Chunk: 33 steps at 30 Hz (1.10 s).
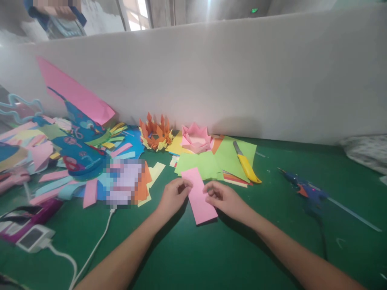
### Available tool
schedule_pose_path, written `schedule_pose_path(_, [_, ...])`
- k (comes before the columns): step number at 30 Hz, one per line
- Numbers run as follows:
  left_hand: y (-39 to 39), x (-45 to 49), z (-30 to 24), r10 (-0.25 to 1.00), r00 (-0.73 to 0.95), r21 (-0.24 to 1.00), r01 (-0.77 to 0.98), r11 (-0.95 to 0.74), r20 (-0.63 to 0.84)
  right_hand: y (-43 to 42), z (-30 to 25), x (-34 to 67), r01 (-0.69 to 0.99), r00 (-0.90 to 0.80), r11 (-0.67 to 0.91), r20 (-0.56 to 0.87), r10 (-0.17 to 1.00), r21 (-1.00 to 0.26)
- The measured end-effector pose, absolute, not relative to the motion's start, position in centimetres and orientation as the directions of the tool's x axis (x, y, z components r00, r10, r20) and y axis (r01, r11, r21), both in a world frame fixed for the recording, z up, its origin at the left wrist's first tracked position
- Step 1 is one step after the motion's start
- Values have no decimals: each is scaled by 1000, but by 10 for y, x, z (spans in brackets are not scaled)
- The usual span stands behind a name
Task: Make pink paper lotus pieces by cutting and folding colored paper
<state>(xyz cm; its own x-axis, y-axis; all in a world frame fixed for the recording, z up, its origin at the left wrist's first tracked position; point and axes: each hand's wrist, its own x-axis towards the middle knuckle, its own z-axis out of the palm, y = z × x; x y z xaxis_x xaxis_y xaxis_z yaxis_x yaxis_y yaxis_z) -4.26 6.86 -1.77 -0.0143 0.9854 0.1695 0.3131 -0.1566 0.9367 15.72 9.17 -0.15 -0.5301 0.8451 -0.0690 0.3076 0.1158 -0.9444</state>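
Observation:
Between my hands is a pink rectangle of folded paper (200, 201), tilted over the green table. My left hand (174, 195) pinches its left edge between thumb and fingers. On the opposite edge, my right hand (225, 198) grips the paper with curled fingers. Just beyond it lie light green paper sheets (198, 164). Behind those stands a pink folded-paper crown (196, 137), and to its left an orange and yellow paper crown (155, 133). A yellow-handled knife (246, 165) rests on the green paper at the right.
A blue glue gun (305, 187) with a clear stick lies at right. Blue decorated cone hats (80, 151) and paper strips crowd the left. A white cable (101, 241) crosses the table (169, 257). A pale partition (211, 76) stands behind; a person (62, 20) is beyond it.

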Motion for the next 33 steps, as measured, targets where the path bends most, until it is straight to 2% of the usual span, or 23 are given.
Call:
schedule_pose_path(5, [66, -44, -13, 970, 109, 831, 501, -242, 217, 88, 5, 161, 465, -571, 231, -90, 816, -855])
schedule_pose_path(9, [65, -44, -11, 956, 166, 786, 545, -292, 240, 85, 10, 163, 500, -636, 351, -60, 769, -792])
schedule_pose_path(13, [61, -43, -11, 960, 163, 780, 560, -279, 226, 82, 14, 165, 534, -658, 383, -86, 748, -753])
schedule_pose_path(17, [56, -42, -10, 976, 149, 730, 647, -219, 161, 80, 18, 165, 562, -684, 403, -133, 717, -722])
schedule_pose_path(20, [55, -40, -7, 975, 168, 644, 732, -224, 148, 80, 20, 167, 577, -712, 467, -134, 689, -670])
schedule_pose_path(24, [53, -38, -2, 926, 256, 447, 819, -360, 277, 83, 20, 172, 564, -770, 584, -116, 627, -584])
schedule_pose_path(27, [53, -38, 0, 897, 315, 361, 834, -417, 309, 86, 19, 177, 487, -830, 667, -62, 554, -563])
schedule_pose_path(29, [54, -40, 0, 889, 365, 384, 806, -450, 276, 89, 19, 179, 431, -866, 707, -38, 498, -560])
schedule_pose_path(33, [61, -46, -1, 878, 456, 523, 717, -460, 147, 91, 21, 182, 373, -903, 750, -26, 429, -546])
